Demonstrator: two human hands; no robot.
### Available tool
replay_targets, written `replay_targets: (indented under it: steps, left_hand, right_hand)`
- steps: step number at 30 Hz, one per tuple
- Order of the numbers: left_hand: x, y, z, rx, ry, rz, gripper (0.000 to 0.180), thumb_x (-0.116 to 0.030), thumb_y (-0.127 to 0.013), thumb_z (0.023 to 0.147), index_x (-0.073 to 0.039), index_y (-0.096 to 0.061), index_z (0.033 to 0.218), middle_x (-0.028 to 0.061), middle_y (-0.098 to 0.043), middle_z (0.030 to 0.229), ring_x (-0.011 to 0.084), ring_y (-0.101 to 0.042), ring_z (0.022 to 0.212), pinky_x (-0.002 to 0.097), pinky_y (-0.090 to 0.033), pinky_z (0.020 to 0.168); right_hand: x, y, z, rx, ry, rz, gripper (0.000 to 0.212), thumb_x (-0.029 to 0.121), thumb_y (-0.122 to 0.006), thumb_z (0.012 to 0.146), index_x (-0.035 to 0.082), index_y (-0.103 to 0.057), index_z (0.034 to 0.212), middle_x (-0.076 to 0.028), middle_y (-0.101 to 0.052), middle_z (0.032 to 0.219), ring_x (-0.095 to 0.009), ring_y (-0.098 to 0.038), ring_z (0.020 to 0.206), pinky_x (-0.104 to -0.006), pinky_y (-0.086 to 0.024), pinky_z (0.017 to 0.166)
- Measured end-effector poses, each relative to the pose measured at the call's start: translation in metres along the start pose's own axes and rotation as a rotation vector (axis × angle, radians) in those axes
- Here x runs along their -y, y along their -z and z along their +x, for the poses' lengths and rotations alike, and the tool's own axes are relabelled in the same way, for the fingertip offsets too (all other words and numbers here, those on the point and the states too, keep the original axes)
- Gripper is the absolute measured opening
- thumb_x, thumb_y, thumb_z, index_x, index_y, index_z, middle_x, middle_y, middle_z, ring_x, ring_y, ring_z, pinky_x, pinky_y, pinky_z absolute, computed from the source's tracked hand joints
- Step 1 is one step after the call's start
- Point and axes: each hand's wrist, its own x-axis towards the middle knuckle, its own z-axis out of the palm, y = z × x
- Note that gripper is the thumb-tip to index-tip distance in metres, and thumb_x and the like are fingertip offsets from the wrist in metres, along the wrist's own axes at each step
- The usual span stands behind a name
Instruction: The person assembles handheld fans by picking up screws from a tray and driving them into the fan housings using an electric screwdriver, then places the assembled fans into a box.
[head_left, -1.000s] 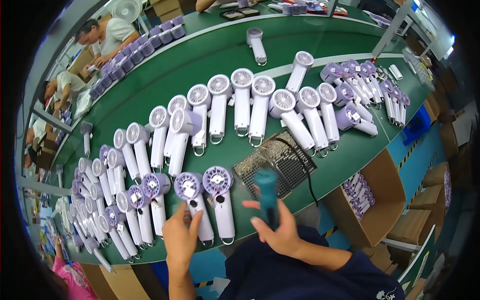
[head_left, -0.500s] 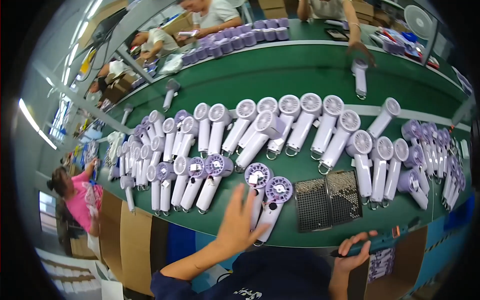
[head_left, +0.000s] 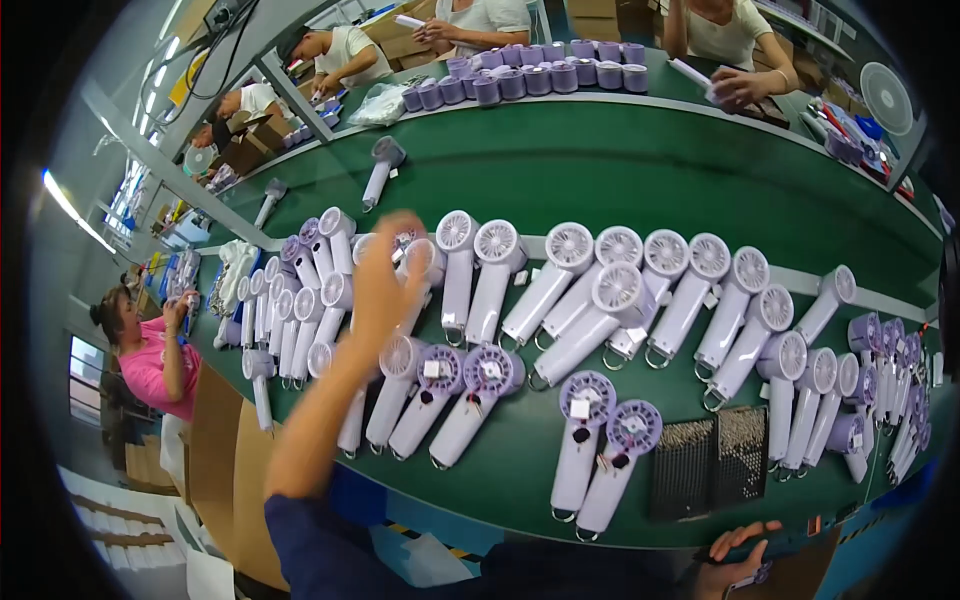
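My left hand [head_left: 385, 285] reaches far forward over the left group of white and lilac handheld fans, fingers stretched and thumb apart, slightly blurred. Behind it a fan [head_left: 425, 262] is partly covered. Low at the right, my right hand [head_left: 738, 548] grips a dark teal electric screwdriver [head_left: 795, 540]. Two fans with uncovered purple heads, one fan [head_left: 575, 450] beside another fan [head_left: 622, 465], lie near the front edge. Right of them sits a black tray [head_left: 685, 478] of small screws.
Rows of fans, such as a white fan [head_left: 545, 300], cover the middle of the green table [head_left: 520, 400]. Lilac round parts [head_left: 540, 78] stand on the far bench. Several co-workers sit across, and a person in pink [head_left: 165, 365] is at the left.
My left hand has moved from the two front fans forward and left over the other fans. The view has shifted. The co-worker opposite has lifted a fan off the green surface.
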Motion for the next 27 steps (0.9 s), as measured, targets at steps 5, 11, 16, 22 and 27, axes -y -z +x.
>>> replay_targets:
  steps: [5, 11, 16, 22, 27]
  left_hand:
    - [0.247, 0.005, 0.11, -0.013, 0.31, 0.411, 0.059, -0.031, -0.068, 0.083, 0.002, -0.049, 0.128, 0.0266, -0.058, 0.122, 0.0398, -0.055, 0.116, 0.0443, -0.043, 0.097]
    - [0.291, -0.038, 0.148, 0.302, 0.574, 0.553, 0.053, -0.036, -0.072, 0.078, 0.0, -0.057, 0.115, 0.0246, -0.063, 0.114, 0.0407, -0.06, 0.108, 0.044, -0.048, 0.092]
    - [0.284, -0.024, 0.15, 0.236, 0.531, 0.544, 0.047, -0.03, -0.074, 0.075, -0.002, -0.063, 0.11, 0.0203, -0.068, 0.103, 0.0364, -0.065, 0.097, 0.0444, -0.051, 0.083]
    - [0.14, 0.053, 0.074, 0.295, 0.197, -0.047, 0.05, -0.017, -0.072, 0.079, -0.001, -0.059, 0.125, 0.0188, -0.068, 0.107, 0.0265, -0.069, 0.087, 0.0354, -0.052, 0.078]
    - [0.071, 0.082, -0.018, 0.476, -0.03, 0.063, 0.051, -0.012, -0.075, 0.076, -0.003, -0.06, 0.124, 0.0186, -0.066, 0.114, 0.0334, -0.066, 0.094, 0.0363, -0.051, 0.083]
  right_hand:
    - [0.003, 0.011, 0.007, 0.313, -0.078, -0.037, 0.033, 0.03, -0.036, 0.103, 0.008, -0.049, 0.124, -0.01, -0.057, 0.078, -0.018, -0.046, 0.047, -0.0303, -0.044, 0.044]
    - [0.009, 0.001, -0.002, 0.157, -0.065, -0.095, 0.034, 0.03, -0.039, 0.103, 0.004, -0.05, 0.123, -0.011, -0.059, 0.08, -0.019, -0.047, 0.047, -0.0316, -0.044, 0.044]
    - [0.006, -0.005, 0.006, 0.228, -0.056, -0.138, 0.036, 0.029, -0.039, 0.102, 0.003, -0.048, 0.125, -0.012, -0.059, 0.08, -0.019, -0.048, 0.048, -0.0314, -0.044, 0.044]
    - [-0.006, 0.005, 0.004, 0.039, -0.073, -0.099, 0.038, 0.031, -0.035, 0.103, 0.008, -0.033, 0.133, -0.004, -0.043, 0.072, -0.009, -0.038, 0.042, -0.0228, -0.036, 0.036]
    - [-0.008, -0.007, 0.002, 0.052, -0.013, -0.114, 0.039, 0.03, -0.037, 0.1, 0.004, -0.035, 0.129, -0.004, -0.044, 0.072, -0.009, -0.039, 0.042, -0.0219, -0.035, 0.036]
